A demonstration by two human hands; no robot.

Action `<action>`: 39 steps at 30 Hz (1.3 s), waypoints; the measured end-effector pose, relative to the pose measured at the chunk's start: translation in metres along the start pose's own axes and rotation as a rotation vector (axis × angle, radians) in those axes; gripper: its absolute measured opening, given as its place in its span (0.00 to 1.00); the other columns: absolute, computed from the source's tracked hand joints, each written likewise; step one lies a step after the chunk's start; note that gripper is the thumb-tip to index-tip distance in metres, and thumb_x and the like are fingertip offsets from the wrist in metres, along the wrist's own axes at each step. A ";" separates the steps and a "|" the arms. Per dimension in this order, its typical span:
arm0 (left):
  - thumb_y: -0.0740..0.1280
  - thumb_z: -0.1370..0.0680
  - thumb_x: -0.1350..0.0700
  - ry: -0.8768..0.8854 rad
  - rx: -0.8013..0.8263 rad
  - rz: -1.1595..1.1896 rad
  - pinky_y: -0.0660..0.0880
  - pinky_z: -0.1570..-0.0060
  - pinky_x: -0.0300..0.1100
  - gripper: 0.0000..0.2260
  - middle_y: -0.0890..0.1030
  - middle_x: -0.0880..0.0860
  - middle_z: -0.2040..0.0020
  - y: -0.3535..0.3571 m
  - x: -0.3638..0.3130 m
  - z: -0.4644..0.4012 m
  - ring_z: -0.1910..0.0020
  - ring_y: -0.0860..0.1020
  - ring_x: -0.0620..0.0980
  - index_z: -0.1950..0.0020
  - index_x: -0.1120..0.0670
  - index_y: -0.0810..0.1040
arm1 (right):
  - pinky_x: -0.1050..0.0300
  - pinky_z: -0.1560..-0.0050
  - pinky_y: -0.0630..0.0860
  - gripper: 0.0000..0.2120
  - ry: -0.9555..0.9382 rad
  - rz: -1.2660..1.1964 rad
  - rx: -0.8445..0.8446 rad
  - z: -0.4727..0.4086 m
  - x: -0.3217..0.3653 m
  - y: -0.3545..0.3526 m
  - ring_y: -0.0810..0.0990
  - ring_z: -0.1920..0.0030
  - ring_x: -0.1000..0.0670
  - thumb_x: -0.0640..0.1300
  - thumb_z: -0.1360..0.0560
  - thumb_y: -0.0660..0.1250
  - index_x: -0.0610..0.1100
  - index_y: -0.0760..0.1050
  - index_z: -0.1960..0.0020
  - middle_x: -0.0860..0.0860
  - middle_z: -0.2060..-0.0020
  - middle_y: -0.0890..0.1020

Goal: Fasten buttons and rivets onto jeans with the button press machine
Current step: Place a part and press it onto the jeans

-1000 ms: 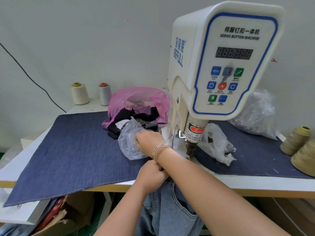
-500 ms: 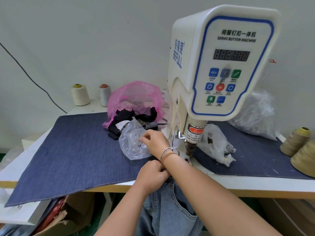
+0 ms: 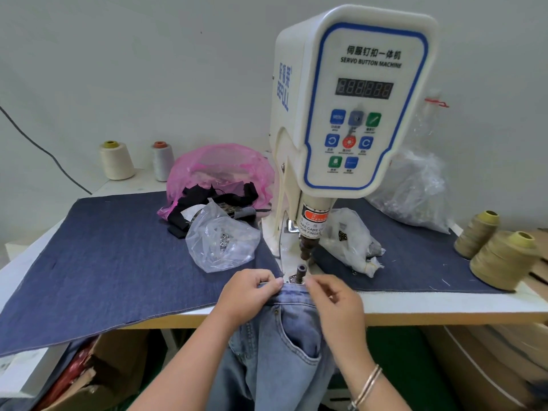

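Both hands pinch the waistband of the light blue jeans point(image 3: 284, 345) at the table's front edge, just before the lower die point(image 3: 300, 272) of the servo button machine point(image 3: 350, 114). The left hand point(image 3: 247, 295) grips the band's left side; the right hand point(image 3: 335, 298) nips the right (whether it also holds a rivet I cannot tell). Best to pull the band flat over the die and keep fingertips outside the punch point(image 3: 305, 250).

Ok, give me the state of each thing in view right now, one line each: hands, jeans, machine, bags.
Left hand: pinching the waistband.
Right hand: pinching the waistband, close to the lower die.
Light blue denim jeans: waistband at the table edge, rest hanging below.
White servo button machine: punch raised, gap above the die, display lit.
Clear plastic bag of metal parts: lying untouched, mouth not discernible.
Pink plastic bag: open, black fabric spilling out.
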State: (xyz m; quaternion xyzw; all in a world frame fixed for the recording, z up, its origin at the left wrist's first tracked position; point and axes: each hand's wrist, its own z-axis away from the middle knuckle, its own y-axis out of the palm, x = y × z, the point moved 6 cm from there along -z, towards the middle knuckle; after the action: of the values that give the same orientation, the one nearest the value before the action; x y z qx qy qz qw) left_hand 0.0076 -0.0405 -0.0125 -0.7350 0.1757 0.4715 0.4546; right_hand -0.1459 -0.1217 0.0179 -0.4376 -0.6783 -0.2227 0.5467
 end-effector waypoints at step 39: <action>0.63 0.23 0.50 0.057 0.339 0.379 0.63 0.70 0.28 0.15 0.66 0.42 0.72 -0.018 -0.081 0.024 0.73 0.64 0.39 0.71 0.47 0.68 | 0.57 0.44 0.73 0.29 0.021 0.471 0.819 0.007 -0.013 -0.020 0.71 0.46 0.56 0.65 0.40 0.71 0.49 0.71 0.46 0.56 0.48 0.71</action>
State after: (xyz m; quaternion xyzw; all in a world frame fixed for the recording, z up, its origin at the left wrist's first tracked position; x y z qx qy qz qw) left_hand -0.0327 -0.0251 0.0624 -0.6151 0.3997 0.4911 0.4698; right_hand -0.1657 -0.1313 0.0069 -0.3256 -0.5870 0.1890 0.7168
